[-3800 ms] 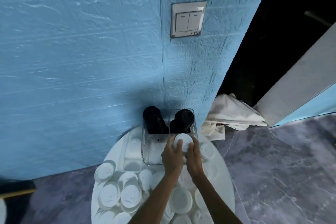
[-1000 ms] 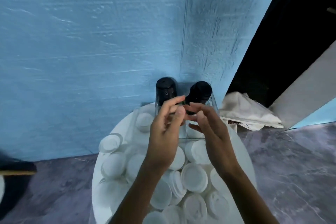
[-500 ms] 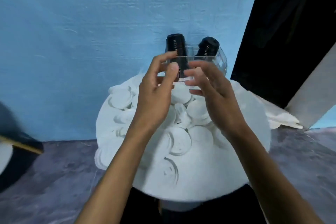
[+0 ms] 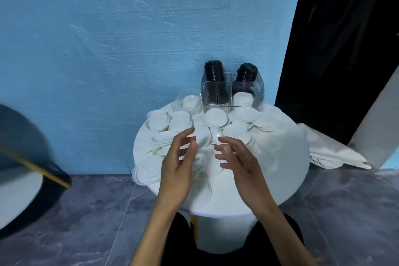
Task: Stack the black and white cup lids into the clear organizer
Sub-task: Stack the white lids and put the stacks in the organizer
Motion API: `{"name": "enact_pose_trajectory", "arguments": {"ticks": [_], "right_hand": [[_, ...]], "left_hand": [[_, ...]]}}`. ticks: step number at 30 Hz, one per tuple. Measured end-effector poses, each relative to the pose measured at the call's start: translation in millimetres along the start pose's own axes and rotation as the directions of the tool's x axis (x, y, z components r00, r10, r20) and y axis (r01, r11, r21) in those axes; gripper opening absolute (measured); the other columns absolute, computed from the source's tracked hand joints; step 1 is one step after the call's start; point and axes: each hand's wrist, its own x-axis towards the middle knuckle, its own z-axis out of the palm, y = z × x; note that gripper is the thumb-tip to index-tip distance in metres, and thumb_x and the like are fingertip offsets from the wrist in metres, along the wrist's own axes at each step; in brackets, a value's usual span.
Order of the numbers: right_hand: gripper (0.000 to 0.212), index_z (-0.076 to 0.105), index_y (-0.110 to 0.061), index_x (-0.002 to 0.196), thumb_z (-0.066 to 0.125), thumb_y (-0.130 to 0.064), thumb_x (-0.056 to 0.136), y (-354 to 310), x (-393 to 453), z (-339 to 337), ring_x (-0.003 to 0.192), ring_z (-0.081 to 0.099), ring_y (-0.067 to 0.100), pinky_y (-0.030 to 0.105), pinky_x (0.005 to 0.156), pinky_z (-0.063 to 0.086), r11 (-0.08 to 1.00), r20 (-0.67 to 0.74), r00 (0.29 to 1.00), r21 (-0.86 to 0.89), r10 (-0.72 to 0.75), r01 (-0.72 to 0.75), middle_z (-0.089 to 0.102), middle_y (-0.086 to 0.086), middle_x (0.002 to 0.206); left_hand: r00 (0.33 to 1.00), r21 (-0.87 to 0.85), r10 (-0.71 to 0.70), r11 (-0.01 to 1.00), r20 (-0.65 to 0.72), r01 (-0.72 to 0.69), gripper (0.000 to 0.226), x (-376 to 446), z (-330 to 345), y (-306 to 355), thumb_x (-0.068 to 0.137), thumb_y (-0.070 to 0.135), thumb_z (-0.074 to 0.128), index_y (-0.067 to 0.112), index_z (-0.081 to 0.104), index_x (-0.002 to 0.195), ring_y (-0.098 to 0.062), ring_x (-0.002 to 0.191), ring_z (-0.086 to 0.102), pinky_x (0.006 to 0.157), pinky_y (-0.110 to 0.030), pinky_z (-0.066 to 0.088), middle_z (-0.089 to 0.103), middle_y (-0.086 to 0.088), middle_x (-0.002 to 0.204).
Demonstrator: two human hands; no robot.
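Both my hands hover empty, fingers loosely spread: left hand (image 4: 177, 166) and right hand (image 4: 239, 164) face each other, ready to gather the loose white lids (image 4: 216, 117) just beyond my fingertips. Farther ahead stands the clear organizer (image 4: 232, 93), black lid stacks (image 4: 213, 71) already inside.

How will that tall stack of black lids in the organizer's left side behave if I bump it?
The black lid stack rises well above the clear organizer rim, so its top probably topples or slides off. The lower part sits inside the wall, likely staying put. The lids look thin, so probably light and easily shifted.
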Motion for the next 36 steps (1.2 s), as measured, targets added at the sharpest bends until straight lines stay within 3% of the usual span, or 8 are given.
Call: {"name": "enact_pose_trajectory", "arguments": {"ticks": [4,6,9,14,19,25,31,36], "right_hand": [[0.016,0.064,-0.048,0.111,0.056,-0.038,0.101,12.0,15.1,7.3,0.105,0.067,0.006,0.037,0.094,0.054,0.997,0.024,1.0,-0.078,-0.001,0.003,0.072,-0.017,0.109],[0.016,0.064,-0.046,0.111,0.059,-0.035,0.1,19.3,22.2,8.1,0.102,0.065,-0.001,0.023,0.088,0.051,0.992,0.017,1.0,-0.129,0.005,-0.003,0.071,-0.02,0.107],[0.019,0.064,-0.046,0.107,0.062,-0.029,0.099,29.3,29.1,8.8,0.098,0.062,-0.009,0.007,0.076,0.044,0.973,0.013,1.0,-0.23,-0.001,0.004,0.068,-0.027,0.108],[0.026,0.064,-0.045,0.107,0.069,-0.023,0.094,46.1,34.3,10.1,0.102,0.06,-0.005,0.012,0.077,0.045,0.926,0.027,1.0,-0.376,-0.014,0.023,0.059,-0.035,0.112],[0.048,0.055,-0.056,0.116,0.067,-0.02,0.086,65.3,32.0,0.0,0.119,0.047,-0.002,0.015,0.101,0.035,0.797,0.102,0.988,-0.584,-0.115,0.153,0.046,-0.039,0.124],[0.059,0.04,-0.055,0.127,0.049,-0.037,0.072,73.4,29.7,-4.0,0.122,0.03,-0.018,0.006,0.103,0.011,0.67,0.186,0.975,-0.709,-0.123,0.22,0.036,-0.046,0.132],[0.052,0.044,-0.051,0.13,0.059,-0.057,0.081,83.1,26.5,-10.2,0.127,0.036,-0.007,0.023,0.102,0.026,0.606,0.273,0.951,-0.736,-0.144,0.303,0.039,-0.044,0.133],[0.053,0.06,-0.046,0.121,0.056,-0.079,0.081,87.6,25.8,-15.5,0.129,0.042,-0.004,0.018,0.104,0.02,0.571,0.307,0.938,-0.747,-0.16,0.341,0.052,-0.033,0.133]], "left_hand": [[0.999,0.294,0.044,0.955,0.006,-0.044,0.042,6.5,-18.1,-24.8,0.09,0.058,0.064,0.047,0.057,0.129,-0.002,0.122,0.057,0.099,-0.025,0.046,0.062,0.025,0.131],[0.995,0.554,0.038,0.828,0.091,-0.082,0.06,10.2,-25.2,-34.4,0.078,0.076,0.058,0.052,0.053,0.134,-0.008,0.134,0.044,0.111,-0.035,0.038,0.053,0.019,0.141],[0.975,0.734,-0.116,0.676,0.189,-0.061,0.081,16.6,-26.1,-37.7,0.067,0.092,0.053,0.059,0.044,0.141,-0.011,0.143,0.028,0.111,-0.032,0.024,0.039,0.017,0.152],[0.966,0.693,-0.13,0.718,0.223,-0.064,0.081,30.7,-26.9,-60.4,0.067,0.088,0.062,0.067,0.038,0.141,-0.009,0.142,0.036,0.115,-0.035,0.029,0.043,0.019,0.151],[0.969,0.676,-0.034,0.722,0.243,-0.145,0.078,36.3,-24.8,-70.5,0.069,0.074,0.078,0.062,0.045,0.139,-0.004,0.134,0.044,0.11,-0.026,0.028,0.051,0.029,0.142],[0.978,0.58,0.049,0.798,0.205,-0.161,0.07,40.5,-24.8,-73.5,0.067,0.067,0.085,0.075,0.043,0.123,0.002,0.127,0.053,0.11,-0.035,0.043,0.057,0.037,0.129],[0.97,0.552,0.065,0.813,0.233,-0.187,0.07,41.6,-22.9,-75.8,0.07,0.064,0.085,0.065,0.049,0.13,0.005,0.127,0.051,0.109,-0.039,0.044,0.057,0.036,0.131],[0.973,0.553,0.12,0.805,0.199,-0.212,0.078,41.5,-23.3,-76.6,0.069,0.061,0.087,0.075,0.04,0.131,0.015,0.124,0.046,0.108,-0.036,0.044,0.052,0.045,0.128]]}}
